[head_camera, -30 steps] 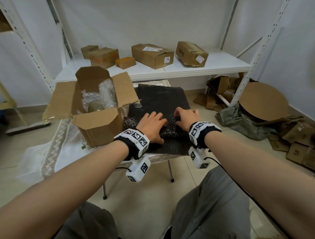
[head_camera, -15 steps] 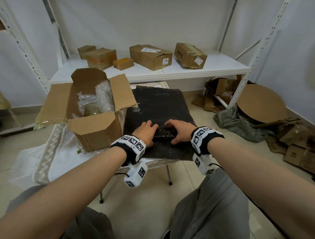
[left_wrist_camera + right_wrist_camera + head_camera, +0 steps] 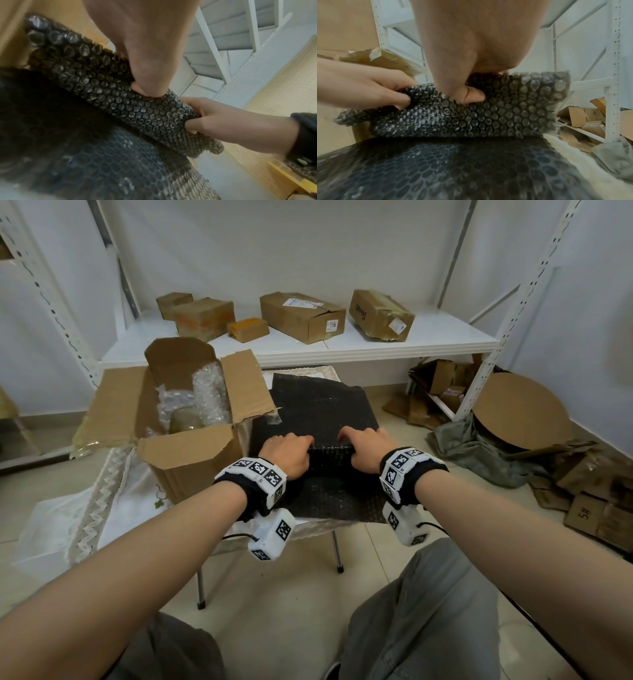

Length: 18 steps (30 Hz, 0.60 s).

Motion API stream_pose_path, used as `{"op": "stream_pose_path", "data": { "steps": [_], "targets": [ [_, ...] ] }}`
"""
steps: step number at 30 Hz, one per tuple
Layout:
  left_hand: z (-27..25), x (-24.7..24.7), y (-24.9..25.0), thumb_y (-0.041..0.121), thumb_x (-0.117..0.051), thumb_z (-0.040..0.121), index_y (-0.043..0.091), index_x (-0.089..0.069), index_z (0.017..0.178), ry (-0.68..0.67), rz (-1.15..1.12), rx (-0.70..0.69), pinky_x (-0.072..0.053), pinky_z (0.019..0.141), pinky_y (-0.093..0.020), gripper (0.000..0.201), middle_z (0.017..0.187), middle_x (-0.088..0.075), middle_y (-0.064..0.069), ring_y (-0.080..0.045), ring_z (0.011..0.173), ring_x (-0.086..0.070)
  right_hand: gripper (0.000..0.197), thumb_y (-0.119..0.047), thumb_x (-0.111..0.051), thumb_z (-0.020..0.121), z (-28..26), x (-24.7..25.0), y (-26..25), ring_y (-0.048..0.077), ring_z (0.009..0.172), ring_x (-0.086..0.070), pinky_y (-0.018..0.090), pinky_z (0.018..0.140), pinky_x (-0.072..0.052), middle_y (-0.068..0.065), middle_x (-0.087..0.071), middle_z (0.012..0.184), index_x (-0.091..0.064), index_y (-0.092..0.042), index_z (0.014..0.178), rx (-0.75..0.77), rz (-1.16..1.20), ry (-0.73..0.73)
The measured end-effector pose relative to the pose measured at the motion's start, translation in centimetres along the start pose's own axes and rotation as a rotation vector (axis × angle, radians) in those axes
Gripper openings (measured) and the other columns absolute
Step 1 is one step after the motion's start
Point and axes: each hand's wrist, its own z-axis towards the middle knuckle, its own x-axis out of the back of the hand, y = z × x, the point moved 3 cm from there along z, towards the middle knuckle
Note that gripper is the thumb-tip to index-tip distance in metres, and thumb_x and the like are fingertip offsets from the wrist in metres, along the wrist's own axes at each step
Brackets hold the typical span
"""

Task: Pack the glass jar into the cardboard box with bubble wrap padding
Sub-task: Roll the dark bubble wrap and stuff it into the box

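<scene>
Left hand (image 3: pixel 289 453) and right hand (image 3: pixel 364 451) each clenched, grip on black bubble wrap (image 3: pixel 330 455) roll; open cardboard box (image 3: pixel 191 453) left, glass jar (image 3: pixel 186 419) inside.

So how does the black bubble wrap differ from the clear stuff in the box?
The black bubble wrap lies on the table, its near edge rolled up and gripped by the left hand and right hand; the clear bubble wrap stands bunched inside the box, untouched. The black wrap is dark; the clear is see-through. Both are bubbled padding.
</scene>
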Motion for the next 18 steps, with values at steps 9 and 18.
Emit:
{"op": "stream_pose_path", "data": {
  "steps": [9, 18],
  "targets": [
    [-0.1, -0.8, -0.4, 0.029, -0.045, 0.094, 0.017, -0.053, 0.13, -0.183, -0.124, 0.122, -0.047, 0.081, -0.039, 0.039, 0.127, -0.059, -0.013, -0.034, 0.113, -0.058, 0.046, -0.016, -0.052, 0.089, -0.4, 0.6, 0.1, 0.032, 0.114, -0.058, 0.038, 0.083, -0.047, 0.01, -0.056, 0.128, -0.047, -0.026, 0.134, -0.062, -0.014, -0.15],
    [0.0, -2.4, -1.9, 0.03, -0.057, 0.092, 0.019, -0.049, 0.114, 0.025, -0.024, 0.041, -0.038, 0.095, -0.043, 0.026, 0.117, -0.058, -0.004, -0.027, 0.109, -0.056, 0.049, -0.021, -0.065, 0.088, -0.8, -2.2, 1.1, 0.033, 0.111, -0.059, 0.042, 0.088, -0.045, 0.011, -0.06, 0.123, -0.041, -0.02, 0.132, -0.114, -0.072, -0.259]
  ]
}}
